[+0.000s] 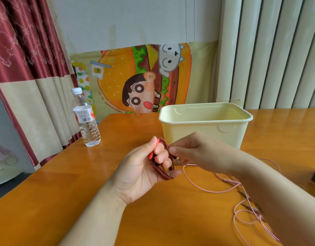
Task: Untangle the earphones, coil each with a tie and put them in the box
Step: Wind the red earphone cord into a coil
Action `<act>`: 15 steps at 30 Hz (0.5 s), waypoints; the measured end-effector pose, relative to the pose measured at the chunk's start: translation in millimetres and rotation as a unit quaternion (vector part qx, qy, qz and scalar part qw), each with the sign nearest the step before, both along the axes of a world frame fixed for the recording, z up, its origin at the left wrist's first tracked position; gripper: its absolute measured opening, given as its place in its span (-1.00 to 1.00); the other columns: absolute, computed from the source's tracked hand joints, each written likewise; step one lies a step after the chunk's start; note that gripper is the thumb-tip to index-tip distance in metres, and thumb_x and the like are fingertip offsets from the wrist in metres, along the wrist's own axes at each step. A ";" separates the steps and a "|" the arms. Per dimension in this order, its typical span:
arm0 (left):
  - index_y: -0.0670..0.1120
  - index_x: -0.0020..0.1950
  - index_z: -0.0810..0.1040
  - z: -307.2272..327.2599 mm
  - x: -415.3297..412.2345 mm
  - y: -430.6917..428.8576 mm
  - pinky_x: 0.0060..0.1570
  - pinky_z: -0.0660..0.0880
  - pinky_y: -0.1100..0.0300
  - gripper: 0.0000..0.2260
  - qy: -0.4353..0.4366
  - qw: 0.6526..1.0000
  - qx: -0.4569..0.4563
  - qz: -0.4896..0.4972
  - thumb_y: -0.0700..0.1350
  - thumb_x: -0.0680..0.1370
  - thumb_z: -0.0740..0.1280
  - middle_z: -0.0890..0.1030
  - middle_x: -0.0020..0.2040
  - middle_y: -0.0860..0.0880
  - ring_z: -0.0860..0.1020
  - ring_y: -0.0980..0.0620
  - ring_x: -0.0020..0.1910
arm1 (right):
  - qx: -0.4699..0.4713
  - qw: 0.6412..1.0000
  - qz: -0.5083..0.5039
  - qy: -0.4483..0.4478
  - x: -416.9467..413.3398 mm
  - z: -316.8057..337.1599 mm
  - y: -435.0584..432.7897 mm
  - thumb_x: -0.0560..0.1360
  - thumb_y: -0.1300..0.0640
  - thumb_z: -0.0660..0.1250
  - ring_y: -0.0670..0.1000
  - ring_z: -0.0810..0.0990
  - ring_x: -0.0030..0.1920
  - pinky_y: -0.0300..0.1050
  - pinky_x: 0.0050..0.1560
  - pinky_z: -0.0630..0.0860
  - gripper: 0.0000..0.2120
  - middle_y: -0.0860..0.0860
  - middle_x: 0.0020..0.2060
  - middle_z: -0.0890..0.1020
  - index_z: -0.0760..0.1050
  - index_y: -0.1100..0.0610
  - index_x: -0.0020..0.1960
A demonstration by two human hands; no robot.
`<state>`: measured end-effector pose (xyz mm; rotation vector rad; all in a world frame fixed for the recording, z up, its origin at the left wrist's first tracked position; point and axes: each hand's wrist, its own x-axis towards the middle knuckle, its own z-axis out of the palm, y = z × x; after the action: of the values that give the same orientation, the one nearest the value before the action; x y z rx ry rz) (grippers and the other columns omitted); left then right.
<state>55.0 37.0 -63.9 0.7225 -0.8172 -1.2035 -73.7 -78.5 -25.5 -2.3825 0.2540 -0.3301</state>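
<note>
Head view: left hand (144, 167) palm-up at centre, grip curled round the red earphones (166, 144) – braided cord looped in a coil over its fingers, red earbud under the thumb. Right hand (194, 151) reached in from 3 o'clock, grip pinching the coil's right edge; thin dark ends poked out below its thumb, too small to identify. Both hands were above the counter (117, 219). Pink earphones (232, 181) lay loose on the counter at 4 o'clock, partly under the right forearm. Cream box (204, 125) stood open at 1 o'clock, just behind the hands – inside not visible. Water bottle (85, 119) upright at 10 o'clock, near the counter edge.
</note>
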 end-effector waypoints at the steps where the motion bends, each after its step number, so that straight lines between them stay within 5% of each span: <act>1: -0.09 -0.34 0.50 -0.7 1.6 0.3 -0.17 0.61 -0.01 -0.74 0.008 1.000 -0.011 -0.014 0.03 0.46 0.38 0.44 -0.40 -0.01 0.49 0.07 -0.37 | 0.005 1.000 -0.002 0.001 0.9 -1.6 -0.2 0.61 0.04 0.17 0.01 0.33 -0.30 -0.09 -0.22 0.35 -0.63 0.12 -0.33 0.42 0.50 0.36 -0.10; 4: -0.10 -0.31 0.50 -2.4 4.8 1.4 -0.15 0.60 0.00 -0.75 0.034 0.998 -0.030 -0.038 0.00 0.39 0.50 0.45 -0.39 0.00 0.50 0.08 -0.36 | 0.021 1.000 0.000 -0.007 2.5 -3.3 -1.4 0.60 0.03 0.20 0.00 0.30 -0.33 -0.09 -0.25 0.33 -0.65 0.13 -0.36 0.38 0.54 0.29 -0.14; 8: -0.10 -0.30 0.50 -1.1 5.7 2.6 -0.16 0.59 0.03 -0.77 0.062 0.995 -0.033 -0.068 -0.02 0.41 0.48 0.45 -0.39 0.00 0.49 0.07 -0.37 | 0.098 0.994 0.032 -0.022 -0.4 -2.2 -2.7 0.54 0.05 0.30 -0.15 0.36 -0.41 -0.32 -0.34 0.36 -0.80 -0.12 -0.48 0.44 0.64 -0.03 -0.21; 15: -0.08 -0.32 0.50 -1.0 3.1 1.4 -0.25 0.55 0.16 -0.75 0.039 0.998 -0.014 -0.045 0.01 0.40 0.49 0.44 -0.40 0.01 0.46 0.09 -0.43 | 0.021 1.000 -0.007 -0.003 2.5 -4.1 -5.4 0.50 0.02 0.35 -0.13 0.43 -0.41 -0.26 -0.33 0.42 -0.76 -0.04 -0.43 0.53 0.61 0.19 -0.18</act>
<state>58.1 38.3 -64.9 0.6176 -0.8062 -1.2913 -71.2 -83.9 -29.6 -2.3399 0.2715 -0.3346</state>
